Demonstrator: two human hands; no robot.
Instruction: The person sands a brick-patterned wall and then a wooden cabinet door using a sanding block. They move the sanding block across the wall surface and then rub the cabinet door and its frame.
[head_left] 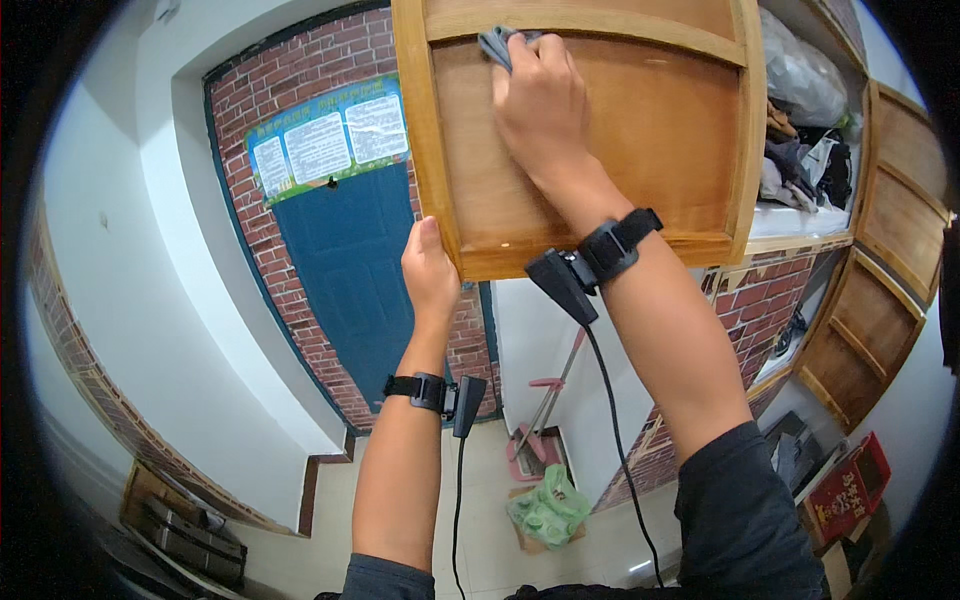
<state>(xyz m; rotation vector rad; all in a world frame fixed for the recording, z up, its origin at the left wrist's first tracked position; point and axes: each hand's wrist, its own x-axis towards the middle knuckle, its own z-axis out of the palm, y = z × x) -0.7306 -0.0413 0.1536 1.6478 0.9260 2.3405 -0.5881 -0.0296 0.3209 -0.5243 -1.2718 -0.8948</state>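
Observation:
A wooden cabinet door (pixel 600 150), framed in lighter strips around a brown panel, stands swung out in front of me. My right hand (pixel 545 95) is closed on a grey cloth (pixel 497 46), pressed to the panel close under the upper crossbar. Part of the cloth is hidden beneath the fingers. At the door's lower left corner, my left hand (pixel 432 268) grips the frame's edge, thumb on the near face and the other fingers out of sight. Each wrist wears a black strap with a small cabled device.
Right of the door, an open cabinet shelf (pixel 800 190) holds clothes and a plastic bag (pixel 800 75). More wooden doors (pixel 865 335) hang open farther right. Below are a pink dustpan (pixel 530 455), a green bag (pixel 550 508) and a red box (pixel 850 490). A blue door (pixel 350 270) is at left.

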